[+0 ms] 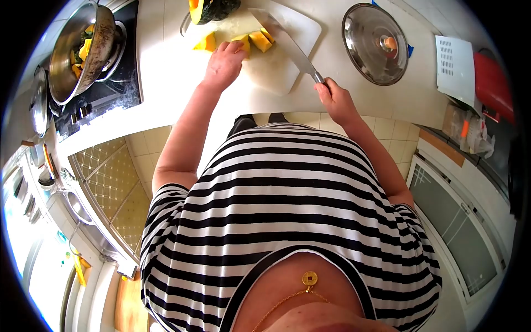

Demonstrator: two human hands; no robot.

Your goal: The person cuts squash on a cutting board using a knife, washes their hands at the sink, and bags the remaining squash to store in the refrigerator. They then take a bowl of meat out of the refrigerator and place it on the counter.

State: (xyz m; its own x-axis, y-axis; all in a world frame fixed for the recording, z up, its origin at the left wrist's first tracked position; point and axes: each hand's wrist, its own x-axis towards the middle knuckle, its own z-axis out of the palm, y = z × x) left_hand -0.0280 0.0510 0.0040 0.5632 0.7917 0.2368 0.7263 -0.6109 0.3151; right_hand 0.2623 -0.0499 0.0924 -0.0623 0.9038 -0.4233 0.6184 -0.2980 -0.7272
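Over to the right now, and gripping the kitchen knife (296, 52) by its handle: right hand (338, 100), fingers wrapped firmly round, apparently for control from the butt end. Slanting away to the far left with the blade, just beside two cut pumpkin chunks (259, 42) on the white chopping board (301, 26), presumably to keep the edge clear of the other fingers.

Across on the left, reaching over the board's near part: left hand (224, 65), fingers bent and close together on another pumpkin piece (241, 41), perhaps for steadying or gathering. Pinched or merely touched, too hidden to tell. Just left of those fingers, one more yellow wedge (206, 42).

At the far side of the board, a large pumpkin section (220, 10), dark rind showing, likely set there to leave working room nearer in. Off left, on the cooktop (124, 88), a steel pan (99, 52) with pumpkin inside, handily within reach. And out right on the counter (420, 83), knob up, a glass lid (362, 39), well apart from the knife, probably parked out of the way.
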